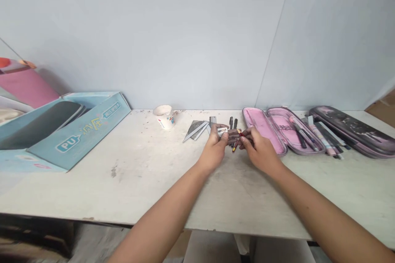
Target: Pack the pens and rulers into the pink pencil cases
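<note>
**Figure, head view.** From my remote station I see a long white table (92, 197), scuffed and speckled, standing against a pale grey wall (185, 37). At its left end sits a light blue cardboard box (77, 131) printed with "PU", with a pink object (27, 88) of unclear kind behind it. At the right lie an open pencil case (277, 131) with a pink lining and, just beside it, a dark patterned pencil case (352, 131). A row of pens (324, 139) lies between the two.

Near the middle of the table, the person's left hand (212, 152) and right hand (259, 150) meet just left of the pink case, both closed with fingers curled. The right hand grips a small bunch of pens and pencils (236, 144) above the table, one of them showing red and yellow; blur hides how many there are. Just behind the hands are metal set squares (194, 130), to their left, and two dark marker pens (233, 123). Farther left stands a white paper cup (164, 117) with a coloured print. Smallest of all, a small metal pencil sharpener (222, 132) is pinched at the left hand's fingertips, touching the bunch.
</note>
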Available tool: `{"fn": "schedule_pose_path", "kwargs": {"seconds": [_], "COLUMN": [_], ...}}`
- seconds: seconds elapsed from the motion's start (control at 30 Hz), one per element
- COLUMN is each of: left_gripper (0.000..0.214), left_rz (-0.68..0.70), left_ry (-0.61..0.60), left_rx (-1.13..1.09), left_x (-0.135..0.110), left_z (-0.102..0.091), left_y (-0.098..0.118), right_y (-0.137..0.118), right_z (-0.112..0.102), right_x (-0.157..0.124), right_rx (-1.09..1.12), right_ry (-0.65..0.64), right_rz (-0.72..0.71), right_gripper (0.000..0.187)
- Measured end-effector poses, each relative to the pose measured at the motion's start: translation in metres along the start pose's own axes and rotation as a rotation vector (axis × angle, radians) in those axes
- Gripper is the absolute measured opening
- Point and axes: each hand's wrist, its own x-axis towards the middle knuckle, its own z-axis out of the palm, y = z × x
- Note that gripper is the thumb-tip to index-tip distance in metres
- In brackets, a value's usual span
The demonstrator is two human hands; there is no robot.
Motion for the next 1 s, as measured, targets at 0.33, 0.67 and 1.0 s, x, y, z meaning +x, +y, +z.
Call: {"fn": "schedule_pose_path", "kwargs": {"seconds": [0.33, 0.67, 1.0], "left_gripper": [0.028, 0.033, 0.032], "left_rz": [-0.021, -0.064, -0.046], "left_ry": [-0.012, -0.017, -0.182], "left_rx": [0.0, 0.154, 0.233], "left_x": [0.001, 0.0, 0.032], "left_z": [-0.001, 0.016, 0.079], "left_y": [0.002, 0.01, 0.003], "right_y": [0.0, 0.005, 0.035], "right_z": [-0.002, -0.024, -0.076], "right_x": [0.002, 0.007, -0.005], "right_rx": [-0.106, -0.12, 0.106], "right_ry": [0.012, 0.129, 0.297], "right_rz": [-0.139, -0.198, -0.068], "right_gripper": [0.041, 0.044, 0.045]}}
